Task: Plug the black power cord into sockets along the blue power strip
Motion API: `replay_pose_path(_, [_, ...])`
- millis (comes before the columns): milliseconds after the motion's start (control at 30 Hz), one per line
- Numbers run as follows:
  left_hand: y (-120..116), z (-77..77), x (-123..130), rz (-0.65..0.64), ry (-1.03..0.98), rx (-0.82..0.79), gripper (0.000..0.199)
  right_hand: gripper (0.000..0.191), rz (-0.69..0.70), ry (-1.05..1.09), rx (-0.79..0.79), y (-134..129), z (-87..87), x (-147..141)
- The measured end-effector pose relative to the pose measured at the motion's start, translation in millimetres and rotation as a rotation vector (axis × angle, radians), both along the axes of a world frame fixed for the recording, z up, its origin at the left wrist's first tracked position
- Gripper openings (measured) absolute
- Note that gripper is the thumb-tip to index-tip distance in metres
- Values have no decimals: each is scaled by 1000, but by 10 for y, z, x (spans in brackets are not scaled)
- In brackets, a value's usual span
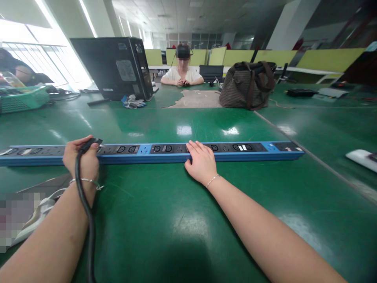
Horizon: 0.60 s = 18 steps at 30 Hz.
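A long blue power strip with black sockets and a few blue ones lies across the green table. Near its left part, my left hand is closed round a black power plug, held over the strip. Whether the plug touches a socket I cannot tell. Its thick black cable runs down along my left forearm and out of the bottom of the view. My right hand grips the middle of the strip, fingers across its top to the far edge and thumb at the near side. The sockets under both hands are hidden.
Behind the strip stand a black computer case, blue-grey gloves and a brown bag. A green basket is at far left, a white object at right. A person sits across the table.
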<state>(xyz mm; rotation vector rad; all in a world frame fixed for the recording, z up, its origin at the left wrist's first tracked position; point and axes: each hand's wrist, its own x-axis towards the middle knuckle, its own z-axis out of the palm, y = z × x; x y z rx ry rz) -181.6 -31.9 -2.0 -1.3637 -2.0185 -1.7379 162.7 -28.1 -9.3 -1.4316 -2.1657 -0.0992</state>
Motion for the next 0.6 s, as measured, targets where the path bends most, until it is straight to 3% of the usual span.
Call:
replay_pose_path(167, [-29,-1,25,45,-17,-25,38,53,-5,6,-1,-4,6,-4])
replay_pose_path(600, [-7,-64,-41,-148,9,57,30,53,-1,8,-6,6,-3,-1])
